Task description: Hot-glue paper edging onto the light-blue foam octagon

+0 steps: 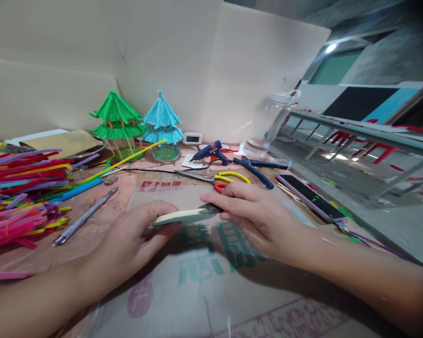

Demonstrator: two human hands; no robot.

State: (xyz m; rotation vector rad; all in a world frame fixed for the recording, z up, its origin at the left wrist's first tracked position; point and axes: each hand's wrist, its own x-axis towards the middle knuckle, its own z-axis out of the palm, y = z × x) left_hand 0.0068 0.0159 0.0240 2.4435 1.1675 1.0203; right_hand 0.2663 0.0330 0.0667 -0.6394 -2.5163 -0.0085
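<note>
Two hands working | left hand (127, 244) pinching pale flat strip (178, 217) over cardboard sheet (204, 281) on counter | right hand (257, 216) gripping blade (211, 209) at strip's end | two small pavilions (141, 124) standing finished | strip seemingly uncut.

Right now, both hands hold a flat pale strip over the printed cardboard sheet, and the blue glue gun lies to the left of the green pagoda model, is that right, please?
Not quite. In the head view the blue glue gun lies to the right of the green pagoda model, past the light-blue pagoda model. The rest holds: left hand and right hand hold the flat pale strip over the printed cardboard sheet.
</note>
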